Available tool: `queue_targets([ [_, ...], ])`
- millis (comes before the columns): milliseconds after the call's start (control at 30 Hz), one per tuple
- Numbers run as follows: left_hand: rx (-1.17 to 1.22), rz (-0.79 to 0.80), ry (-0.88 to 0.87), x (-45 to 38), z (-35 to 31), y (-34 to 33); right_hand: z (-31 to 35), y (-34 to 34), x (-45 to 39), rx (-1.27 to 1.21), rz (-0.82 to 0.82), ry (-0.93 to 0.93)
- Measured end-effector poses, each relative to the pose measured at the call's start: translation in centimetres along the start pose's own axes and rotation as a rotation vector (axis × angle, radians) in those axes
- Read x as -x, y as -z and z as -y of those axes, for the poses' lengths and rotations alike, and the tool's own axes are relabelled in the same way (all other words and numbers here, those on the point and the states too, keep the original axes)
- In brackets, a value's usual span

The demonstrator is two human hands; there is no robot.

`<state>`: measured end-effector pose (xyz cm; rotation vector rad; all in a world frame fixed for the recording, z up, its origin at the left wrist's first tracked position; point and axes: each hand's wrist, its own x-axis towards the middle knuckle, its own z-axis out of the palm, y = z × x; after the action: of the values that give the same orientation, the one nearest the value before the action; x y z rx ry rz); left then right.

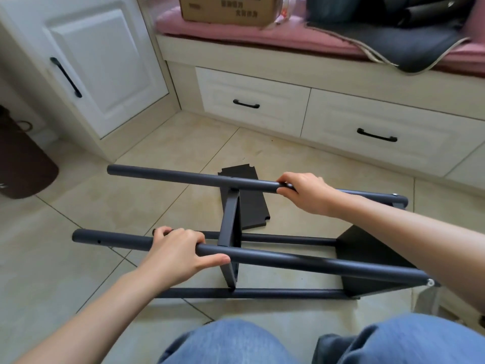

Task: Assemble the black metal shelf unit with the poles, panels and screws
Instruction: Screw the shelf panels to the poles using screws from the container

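Observation:
The black shelf frame lies on its side on the tiled floor in front of my knees. My left hand (181, 250) grips the near upper pole (301, 261), fingers curled over it. My right hand (307, 191) grips the far upper pole (183, 176). A middle panel (230, 232) stands on edge between the poles, and an end panel (367, 256) closes the frame at the right. Two lower poles (275, 293) rest near the floor. A loose black panel (252, 206) lies flat on the tiles behind the frame.
A white drawer bench (315, 111) with a pink cushion runs along the back, holding a cardboard box (225, 9) and dark fabric (393, 40). A white cabinet door (99, 69) stands at left, a brown bin (21, 164) at far left.

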<state>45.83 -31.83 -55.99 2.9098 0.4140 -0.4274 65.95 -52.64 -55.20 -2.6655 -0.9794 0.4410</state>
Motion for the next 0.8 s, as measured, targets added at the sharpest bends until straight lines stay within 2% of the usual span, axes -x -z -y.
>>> queue_targets([
  [133,-0.088,-0.080,-0.004,0.7,-0.6,3.1,0.3,2.2,0.6,-0.096,-0.021,0.020],
  [400,-0.425,-0.239,-0.076,0.8,-2.0,11.7,1.0,6.8,2.5,-0.214,-0.106,0.035],
  [567,-0.590,-0.360,-0.174,0.6,-3.9,15.9,0.1,8.1,4.7,-0.364,-0.241,-0.020],
  [800,-0.838,-0.449,-0.379,-1.1,-9.6,18.4,-3.8,7.1,10.0,-0.588,-0.325,-0.141],
])
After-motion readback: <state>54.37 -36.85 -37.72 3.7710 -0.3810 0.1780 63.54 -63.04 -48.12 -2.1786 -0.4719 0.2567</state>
